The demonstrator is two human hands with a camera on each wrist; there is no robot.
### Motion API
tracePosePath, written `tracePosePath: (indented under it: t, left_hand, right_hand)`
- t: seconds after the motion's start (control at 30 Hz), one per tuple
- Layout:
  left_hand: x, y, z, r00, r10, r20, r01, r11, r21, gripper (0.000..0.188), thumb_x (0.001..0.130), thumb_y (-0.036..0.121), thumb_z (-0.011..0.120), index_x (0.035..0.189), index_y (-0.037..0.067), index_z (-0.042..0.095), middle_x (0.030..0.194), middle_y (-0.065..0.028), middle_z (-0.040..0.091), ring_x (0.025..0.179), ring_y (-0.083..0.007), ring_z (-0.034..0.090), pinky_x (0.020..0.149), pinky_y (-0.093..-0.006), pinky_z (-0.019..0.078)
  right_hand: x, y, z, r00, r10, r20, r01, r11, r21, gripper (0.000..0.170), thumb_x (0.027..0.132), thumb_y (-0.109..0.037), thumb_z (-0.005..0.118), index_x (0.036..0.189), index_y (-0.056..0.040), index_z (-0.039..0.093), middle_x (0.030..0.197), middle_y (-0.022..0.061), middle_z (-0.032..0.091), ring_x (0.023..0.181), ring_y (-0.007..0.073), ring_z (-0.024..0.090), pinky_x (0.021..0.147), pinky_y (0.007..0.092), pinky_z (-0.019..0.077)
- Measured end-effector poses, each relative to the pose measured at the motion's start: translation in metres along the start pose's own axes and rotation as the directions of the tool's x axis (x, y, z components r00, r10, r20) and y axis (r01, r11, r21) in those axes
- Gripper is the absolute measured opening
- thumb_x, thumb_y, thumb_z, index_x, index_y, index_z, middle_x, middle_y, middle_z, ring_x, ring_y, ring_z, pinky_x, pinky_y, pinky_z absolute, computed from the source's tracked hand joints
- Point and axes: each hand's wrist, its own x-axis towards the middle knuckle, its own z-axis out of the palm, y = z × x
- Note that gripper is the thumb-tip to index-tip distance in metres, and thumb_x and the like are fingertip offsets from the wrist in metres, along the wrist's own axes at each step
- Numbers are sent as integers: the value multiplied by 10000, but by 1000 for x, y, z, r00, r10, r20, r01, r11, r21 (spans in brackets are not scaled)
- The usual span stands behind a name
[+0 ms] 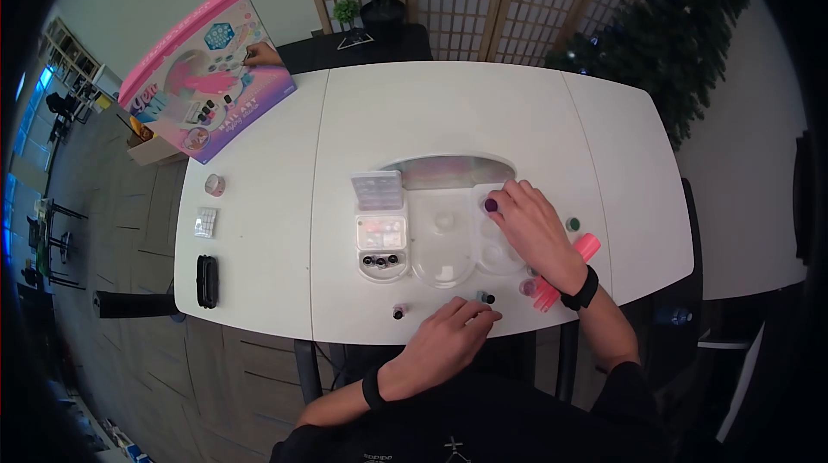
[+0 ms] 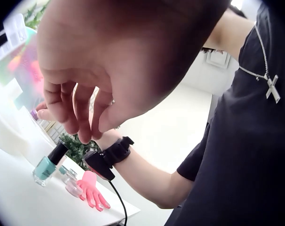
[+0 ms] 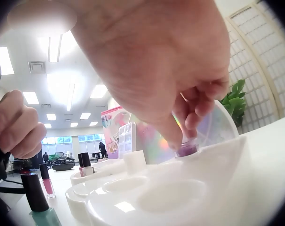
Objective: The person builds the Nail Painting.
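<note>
My right hand (image 1: 535, 226) pinches a small purple jar (image 3: 187, 149) at the back right of the white nail-art station (image 1: 442, 273). Its fingertips come down on the jar from above, close to the mirror-like back panel (image 1: 457, 172). My left hand (image 1: 438, 344) hovers at the table's front edge, its fingers loosely curled with nothing in them. Beyond those fingers stands a teal nail polish bottle (image 2: 47, 165) with a black cap. Another bottle, a pink nail polish (image 1: 399, 311), is to their left. Several black-capped bottles (image 1: 380, 261) sit in the station's front left holder.
A pink model hand (image 1: 569, 269) lies by my right wrist, near a green-topped jar (image 1: 573, 224) and a pink jar (image 1: 528, 288). On the left are a colourful box (image 1: 211, 75), a small jar (image 1: 215, 185), a white packet (image 1: 206, 222) and a black case (image 1: 207, 282).
</note>
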Motion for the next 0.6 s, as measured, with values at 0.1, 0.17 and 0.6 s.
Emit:
tracePosePath:
  t: [0.1,0.17,0.6]
  left_hand:
    - [0,1,-2,994,-81,-72,83,996,32,325,938,-19,728,1258,37,713,1216,-101,705,1091,-340,692,864,-441,621]
    - [0,0,-2,990,-113,-90,117,992,48,351,942,-30,713,1289,21,689,1267,-122,701,1135,-357,692,869,-449,630]
    - [-6,-18,12,988,-140,-64,153,947,282,599,845,-137,604,1442,-101,562,1530,-310,570,1485,-460,528,1131,-485,551]
  right_hand:
    - [2,-1,-1,1000,-2,-1,2,1000,5,238,950,-111,772,1143,16,714,1045,127,637,1022,319,628,912,427,530]
    - [3,0,1,1000,-9,-5,9,1000,4,235,953,-110,768,1142,19,713,1043,129,634,1018,321,628,909,428,531]
    - [7,2,6,1000,6,2,-6,999,41,185,968,-106,741,1089,29,703,1043,139,636,1011,325,667,870,442,582]
